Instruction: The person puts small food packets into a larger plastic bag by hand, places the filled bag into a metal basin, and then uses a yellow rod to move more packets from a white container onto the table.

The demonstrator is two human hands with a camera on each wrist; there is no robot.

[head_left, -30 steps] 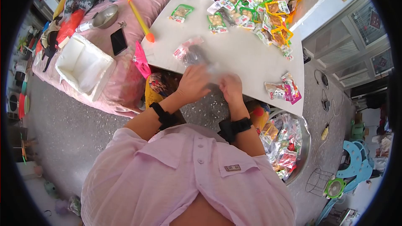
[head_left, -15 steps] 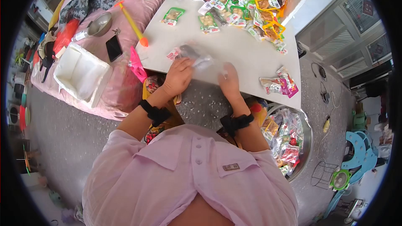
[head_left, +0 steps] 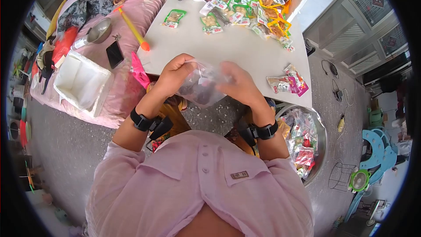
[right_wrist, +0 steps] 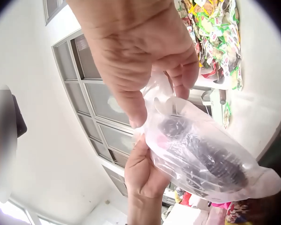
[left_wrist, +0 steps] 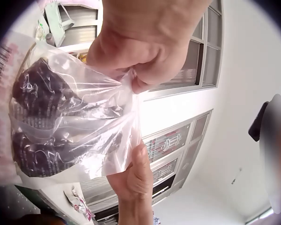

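Observation:
A clear plastic bag [head_left: 201, 90] with pink print and dark lumps inside hangs between both hands, just off the table's near edge. My left hand [head_left: 172, 78] pinches its upper left corner between thumb and fingers. At the opposite upper corner is my right hand [head_left: 243, 84], blurred in the head view. In the right wrist view the thumb and fingers of that right hand [right_wrist: 145, 65] close around the bag's gathered top. The dark contents [left_wrist: 42, 117] sit in the lower part of the bag, and its upper film is pulled into creases.
On the table [head_left: 166, 46], a white foam box [head_left: 302, 0] spills colourful snack packets [head_left: 245, 4]. Two pink-and-white packets [head_left: 287, 82] lie near the right edge. A metal basin [head_left: 322, 140] of packets stands below right. To the left, a bed [head_left: 109, 105] holds another foam box [head_left: 83, 83] and a phone [head_left: 115, 55].
The bag has come up off the table and nearer the body. My right hand, apart from it half a second ago, has moved to its upper edge.

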